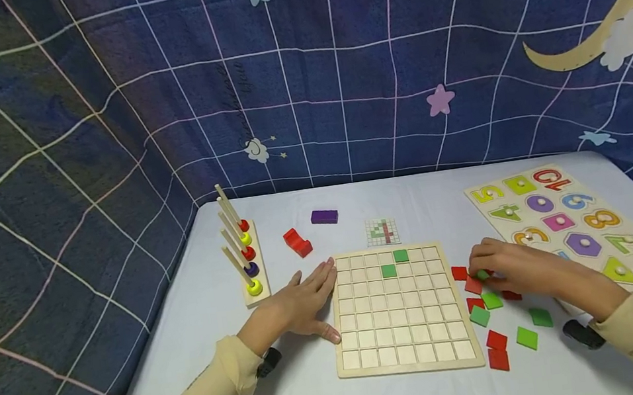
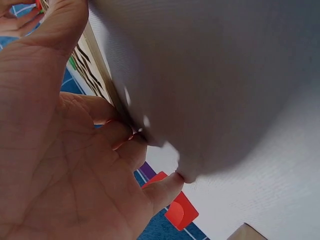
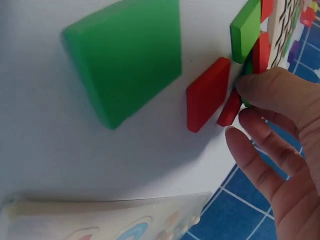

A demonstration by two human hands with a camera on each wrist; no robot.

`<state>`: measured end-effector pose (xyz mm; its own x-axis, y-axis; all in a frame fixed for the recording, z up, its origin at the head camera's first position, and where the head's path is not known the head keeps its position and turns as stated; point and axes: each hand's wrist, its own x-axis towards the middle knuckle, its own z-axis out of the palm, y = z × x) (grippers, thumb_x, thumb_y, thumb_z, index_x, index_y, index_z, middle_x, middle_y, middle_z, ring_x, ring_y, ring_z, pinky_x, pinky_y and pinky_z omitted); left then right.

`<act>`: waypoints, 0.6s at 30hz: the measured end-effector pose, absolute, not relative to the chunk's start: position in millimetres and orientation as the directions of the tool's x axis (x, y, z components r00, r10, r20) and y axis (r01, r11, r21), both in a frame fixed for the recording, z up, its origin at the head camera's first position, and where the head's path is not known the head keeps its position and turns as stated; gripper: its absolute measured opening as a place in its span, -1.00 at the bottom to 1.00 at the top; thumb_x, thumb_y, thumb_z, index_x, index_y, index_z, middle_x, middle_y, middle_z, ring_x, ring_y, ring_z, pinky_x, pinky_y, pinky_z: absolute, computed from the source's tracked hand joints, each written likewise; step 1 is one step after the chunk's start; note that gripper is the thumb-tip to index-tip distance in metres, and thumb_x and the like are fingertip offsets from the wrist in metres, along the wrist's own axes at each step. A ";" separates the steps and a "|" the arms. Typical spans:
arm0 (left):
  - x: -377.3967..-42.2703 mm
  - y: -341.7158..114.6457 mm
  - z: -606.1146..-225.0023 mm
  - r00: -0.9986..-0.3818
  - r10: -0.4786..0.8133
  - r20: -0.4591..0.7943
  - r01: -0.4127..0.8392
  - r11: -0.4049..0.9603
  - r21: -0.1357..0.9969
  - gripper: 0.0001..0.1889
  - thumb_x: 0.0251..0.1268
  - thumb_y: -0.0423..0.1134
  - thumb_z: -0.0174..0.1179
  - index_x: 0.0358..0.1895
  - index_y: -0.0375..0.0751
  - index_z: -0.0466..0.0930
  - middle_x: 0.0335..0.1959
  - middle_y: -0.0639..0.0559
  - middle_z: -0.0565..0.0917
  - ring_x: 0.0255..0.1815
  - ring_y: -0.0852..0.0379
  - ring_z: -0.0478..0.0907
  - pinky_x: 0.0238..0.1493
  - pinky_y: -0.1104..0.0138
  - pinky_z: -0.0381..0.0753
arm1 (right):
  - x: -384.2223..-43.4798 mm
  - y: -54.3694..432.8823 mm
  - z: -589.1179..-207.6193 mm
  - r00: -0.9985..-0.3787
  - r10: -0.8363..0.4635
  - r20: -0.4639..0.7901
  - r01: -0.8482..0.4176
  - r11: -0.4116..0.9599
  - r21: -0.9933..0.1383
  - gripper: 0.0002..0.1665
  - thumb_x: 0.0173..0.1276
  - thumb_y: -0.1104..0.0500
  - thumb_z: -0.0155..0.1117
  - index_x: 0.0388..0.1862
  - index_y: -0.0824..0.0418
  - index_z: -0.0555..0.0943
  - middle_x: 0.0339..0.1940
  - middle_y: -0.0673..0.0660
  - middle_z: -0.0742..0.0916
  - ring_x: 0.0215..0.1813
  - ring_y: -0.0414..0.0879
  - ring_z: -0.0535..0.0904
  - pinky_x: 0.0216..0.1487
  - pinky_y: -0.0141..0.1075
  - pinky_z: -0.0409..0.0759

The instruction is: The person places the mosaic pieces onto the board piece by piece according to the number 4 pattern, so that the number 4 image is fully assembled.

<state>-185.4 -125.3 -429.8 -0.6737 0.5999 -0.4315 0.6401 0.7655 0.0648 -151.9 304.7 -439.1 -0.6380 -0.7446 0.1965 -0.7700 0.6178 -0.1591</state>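
Observation:
A wooden grid board (image 1: 399, 371) lies on the white table, with one green tile (image 1: 400, 256) in its top row and another green tile (image 1: 389, 271) in the row below. My left hand (image 1: 301, 301) rests along the board's left edge, thumb and fingers spread against the frame. To the right of the board, my right hand (image 1: 520, 267) pinches a small green tile (image 1: 483, 274) between thumb and fingers; in the right wrist view the thumb partly covers it. Loose red tiles (image 1: 499, 359) and green tiles (image 1: 527, 338) lie scattered around that hand.
A small printed pattern card (image 1: 382, 232) lies behind the board. Further left are a red curved block (image 1: 298, 243), a purple block (image 1: 324, 216) and a peg stand (image 1: 260, 258) with coloured beads. A number-and-shape puzzle board (image 1: 588, 232) lies at the right.

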 end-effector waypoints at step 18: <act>-185.1 -124.2 -430.0 -0.679 0.587 -0.441 0.637 0.770 0.044 0.36 0.17 0.51 0.34 0.79 -0.18 -0.21 0.85 -0.04 -0.24 0.87 0.04 -0.22 0.81 -0.10 0.01 | -167.1 248.3 -417.5 -0.672 -0.728 0.138 -0.737 0.637 -0.226 -0.77 0.31 0.30 0.58 -0.10 0.08 0.78 -0.12 -0.05 0.72 -0.09 -0.20 0.53 -0.08 -0.27 0.72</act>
<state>-185.1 -124.2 -430.0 -0.6790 0.5873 -0.4405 0.6369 0.7697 0.0444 -167.1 248.3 -417.5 -0.6718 -0.7278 0.1378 -0.7368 0.6374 -0.2256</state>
